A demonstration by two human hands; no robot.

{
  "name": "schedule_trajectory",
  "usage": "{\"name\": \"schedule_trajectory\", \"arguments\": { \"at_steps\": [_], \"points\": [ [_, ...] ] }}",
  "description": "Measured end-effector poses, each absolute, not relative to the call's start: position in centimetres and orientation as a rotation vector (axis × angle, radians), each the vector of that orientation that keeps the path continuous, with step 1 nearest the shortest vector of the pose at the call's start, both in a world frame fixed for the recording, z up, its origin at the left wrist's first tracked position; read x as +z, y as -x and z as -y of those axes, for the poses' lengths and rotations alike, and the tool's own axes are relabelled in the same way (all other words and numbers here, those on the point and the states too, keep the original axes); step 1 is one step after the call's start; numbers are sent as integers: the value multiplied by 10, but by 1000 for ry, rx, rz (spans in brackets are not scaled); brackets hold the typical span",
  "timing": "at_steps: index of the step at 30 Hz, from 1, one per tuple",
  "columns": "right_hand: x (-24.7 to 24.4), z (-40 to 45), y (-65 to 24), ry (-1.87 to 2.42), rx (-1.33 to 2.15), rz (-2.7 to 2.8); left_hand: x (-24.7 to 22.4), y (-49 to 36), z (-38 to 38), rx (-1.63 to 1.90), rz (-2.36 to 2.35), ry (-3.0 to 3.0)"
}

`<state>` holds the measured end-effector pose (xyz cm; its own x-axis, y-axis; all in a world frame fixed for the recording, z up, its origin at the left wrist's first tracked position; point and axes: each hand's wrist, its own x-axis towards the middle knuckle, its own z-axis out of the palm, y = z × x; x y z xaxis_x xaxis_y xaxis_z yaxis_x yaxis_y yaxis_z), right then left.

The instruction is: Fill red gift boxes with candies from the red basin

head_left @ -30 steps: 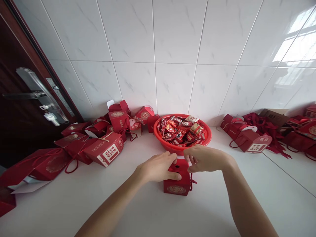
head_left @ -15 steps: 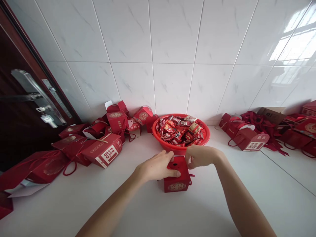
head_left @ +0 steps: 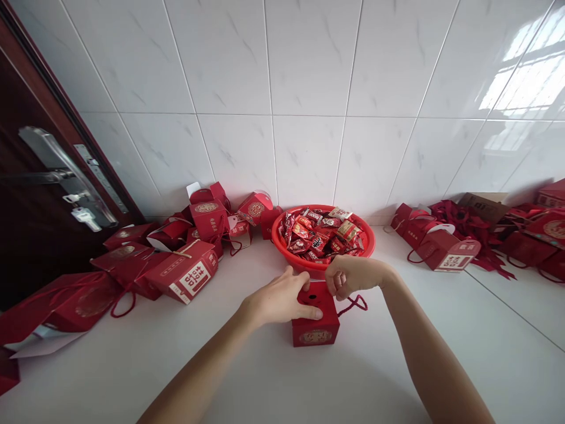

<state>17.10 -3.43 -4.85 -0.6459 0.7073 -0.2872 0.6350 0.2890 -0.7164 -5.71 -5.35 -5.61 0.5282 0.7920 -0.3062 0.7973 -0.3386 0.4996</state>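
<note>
A small red gift box (head_left: 316, 336) with a pale round medallion on its front stands on the white counter before me. Its flat top has a dark round hole. My left hand (head_left: 282, 297) grips it from the left, thumb lying across the top and fingers at the far left side. At the box's back right corner, my right hand (head_left: 355, 278) is closed with curled fingers; what they pinch is hidden. A looped dark red cord (head_left: 355, 303) sticks out from the box's right side, below the right hand.
Directly behind the box is a red plastic basket (head_left: 279, 240) full of wrapped candies (head_left: 318, 229). Several red boxes (head_left: 188, 274) crowd the left, with more boxes (head_left: 452, 247) and dark red ribbons (head_left: 479, 235) at right. A tiled wall (head_left: 309, 153) rises behind; a door handle (head_left: 66, 176) is far left.
My right hand has shifted slightly left, over the box's back right corner. The cord at the right side now reaches further out in a loop. My left hand stays on the box.
</note>
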Motion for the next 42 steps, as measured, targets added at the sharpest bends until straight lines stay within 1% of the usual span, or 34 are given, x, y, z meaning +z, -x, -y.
{"name": "schedule_trajectory", "arguments": {
  "at_steps": [3,10,19,24,27,33,37,42],
  "points": [
    [-44,37,-171,1251,1325,2336,-55,57,55,4,-1296,-2173],
    [-26,47,-171,1062,1526,1876,-56,56,54,49,-1317,-2190],
    [-29,46,-172,994,1626,1739,-54,54,55,139,-1334,-2154],
    [-22,51,-170,1049,1559,1754,-54,54,55,430,-1219,-2113],
    [-18,55,-170,1079,1489,1737,-46,57,57,606,-1131,-2030],
    [-14,63,-170,1091,1376,1736,-19,64,63,757,-1018,-1800],
    [-15,65,-170,1121,1305,1817,-17,72,62,678,-1080,-1964],
    [-19,64,-167,1284,1222,1931,-27,76,59,176,-1138,-2258]
  ]
}}
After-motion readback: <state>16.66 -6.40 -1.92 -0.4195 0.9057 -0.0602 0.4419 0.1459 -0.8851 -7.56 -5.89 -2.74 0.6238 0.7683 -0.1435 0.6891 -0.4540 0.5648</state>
